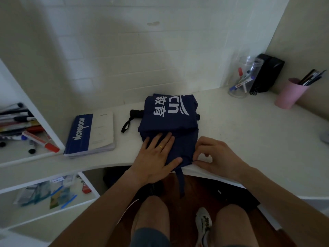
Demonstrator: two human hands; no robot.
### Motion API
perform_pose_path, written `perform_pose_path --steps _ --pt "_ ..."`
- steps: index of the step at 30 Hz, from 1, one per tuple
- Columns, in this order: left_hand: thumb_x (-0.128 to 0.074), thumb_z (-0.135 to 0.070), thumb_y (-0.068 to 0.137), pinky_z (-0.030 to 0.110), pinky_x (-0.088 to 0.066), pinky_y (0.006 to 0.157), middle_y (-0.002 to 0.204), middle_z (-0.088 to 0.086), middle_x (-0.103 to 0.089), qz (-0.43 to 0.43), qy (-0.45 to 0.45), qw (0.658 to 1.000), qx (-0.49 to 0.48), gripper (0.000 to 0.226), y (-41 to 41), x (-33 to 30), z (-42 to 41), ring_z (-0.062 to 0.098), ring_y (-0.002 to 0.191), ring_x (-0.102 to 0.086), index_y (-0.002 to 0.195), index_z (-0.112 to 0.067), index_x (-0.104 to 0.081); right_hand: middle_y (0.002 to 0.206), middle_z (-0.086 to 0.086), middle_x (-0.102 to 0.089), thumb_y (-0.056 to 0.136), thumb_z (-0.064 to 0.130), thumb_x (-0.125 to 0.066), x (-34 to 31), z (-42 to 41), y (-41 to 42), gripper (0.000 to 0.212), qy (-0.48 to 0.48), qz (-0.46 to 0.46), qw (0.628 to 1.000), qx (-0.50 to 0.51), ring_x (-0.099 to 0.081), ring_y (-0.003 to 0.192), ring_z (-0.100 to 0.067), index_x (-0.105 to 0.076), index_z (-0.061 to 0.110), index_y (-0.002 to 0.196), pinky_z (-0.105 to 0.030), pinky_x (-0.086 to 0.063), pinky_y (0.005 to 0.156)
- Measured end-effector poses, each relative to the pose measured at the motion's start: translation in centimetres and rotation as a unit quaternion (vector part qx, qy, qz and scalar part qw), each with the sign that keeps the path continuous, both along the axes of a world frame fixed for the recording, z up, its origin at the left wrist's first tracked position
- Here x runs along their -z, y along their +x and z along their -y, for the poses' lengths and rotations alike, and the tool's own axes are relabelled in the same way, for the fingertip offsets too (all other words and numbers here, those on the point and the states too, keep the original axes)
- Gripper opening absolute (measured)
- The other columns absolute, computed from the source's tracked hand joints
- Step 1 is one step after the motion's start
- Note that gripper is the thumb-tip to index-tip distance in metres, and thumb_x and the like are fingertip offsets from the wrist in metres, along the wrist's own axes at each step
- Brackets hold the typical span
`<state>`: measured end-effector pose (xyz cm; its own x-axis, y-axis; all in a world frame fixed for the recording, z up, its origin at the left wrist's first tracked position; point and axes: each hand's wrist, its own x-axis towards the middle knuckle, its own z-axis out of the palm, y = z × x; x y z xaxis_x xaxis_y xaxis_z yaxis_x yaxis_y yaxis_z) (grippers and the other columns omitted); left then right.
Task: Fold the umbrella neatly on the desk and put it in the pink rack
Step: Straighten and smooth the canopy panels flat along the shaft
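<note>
Umbrella (170, 125): navy canopy with white lettering, lying collapsed and partly flattened on the white desk (249, 132), at the near edge directly in front of me. Black handle (136, 113) pokes out at the canopy's 9 o'clock side, its wrist loop (126, 126) trailing on the desk toward 7 o'clock. A navy strap (181, 182) hangs off the desk edge at 6 o'clock.

My left hand (156, 157): flat, fingers straight and spread, palm pressing down on the near-left part of the canopy. Thumb lies across the fabric's lower edge. It grips nothing.

My right hand (216, 155): at 3 o'clock of the left, at the canopy's near-right corner. Fingers curled, thumb and fingertips pinching the fabric edge right at the desk rim.

Pink rack (290, 95): a pink cup-shaped holder at 2 o'clock of the umbrella, well apart from it, near the right wall, with dark pens standing in it.

Other items: blue-and-white notebook (90, 133) at 9 o'clock of the umbrella, just beyond the handle. Clear jar (243, 79) with markers at 1 o'clock, a black box (267, 73) touching or just beside it; cannot tell which. Shelf (23, 132) at far left holds markers and pens.
</note>
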<state>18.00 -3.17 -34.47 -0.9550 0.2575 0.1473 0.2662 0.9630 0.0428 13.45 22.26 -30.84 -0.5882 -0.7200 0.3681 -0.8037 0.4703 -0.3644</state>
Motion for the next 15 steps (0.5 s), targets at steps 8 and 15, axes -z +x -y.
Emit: perform_pose_path --steps 8,15 --pt "-0.012 -0.073 0.096 0.054 -0.015 0.124 0.17 -0.005 -0.012 -0.008 -0.004 1.0 0.006 0.083 0.1 0.1 0.2 0.021 0.155 -0.012 0.162 -0.022 -0.014 0.126 0.007 -0.069 0.099 0.029 -0.059 -0.3 2.5 0.8 0.03 -0.068 0.025 0.997 0.029 -0.059 0.123 -0.005 -0.071 0.022 0.125 -0.024 -0.048 0.104" --pt "-0.009 -0.077 0.094 0.053 -0.012 0.125 0.171 -0.007 -0.007 0.001 0.0 1.0 0.005 0.086 0.0 0.0 0.3 0.019 0.156 -0.006 0.162 -0.024 -0.008 0.156 0.018 -0.037 0.101 0.035 -0.052 1.6 1.0 0.7 0.048 0.105 0.08 0.988 0.078 -0.024 0.147 0.003 -0.045 0.032 0.149 -0.025 -0.026 0.122"
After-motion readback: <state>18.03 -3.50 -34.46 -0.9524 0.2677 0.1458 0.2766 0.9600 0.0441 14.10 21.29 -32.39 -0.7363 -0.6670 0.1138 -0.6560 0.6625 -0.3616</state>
